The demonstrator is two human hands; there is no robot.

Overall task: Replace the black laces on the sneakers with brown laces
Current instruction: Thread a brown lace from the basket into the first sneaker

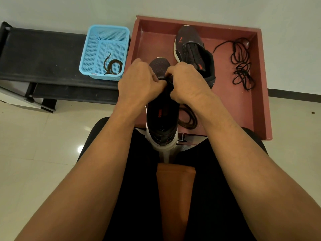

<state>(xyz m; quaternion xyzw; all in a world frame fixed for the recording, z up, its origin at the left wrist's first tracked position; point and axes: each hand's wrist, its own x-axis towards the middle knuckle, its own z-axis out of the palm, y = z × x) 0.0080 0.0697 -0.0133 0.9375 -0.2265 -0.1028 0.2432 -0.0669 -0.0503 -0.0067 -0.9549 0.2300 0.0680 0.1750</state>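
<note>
Near sneaker sits right in front of me on the feed, heel toward the lap, toe pointing away, over the near edge of the red tray. Both hands are bunched up on it at the front eyelets. The left hand has its fingers curled in tight and so does the right hand, the knuckles almost meeting. I honestly can't tell if there's a lace end pinched in there, since the fingers cover it. Just right of the shoe a brown lace loops on the tray floor. Further back in the tray is the second sneaker, and the black laces lie tangled off to its right. Left of the tray, a blue basket on a black bench holds another coiled brown lace.
</note>
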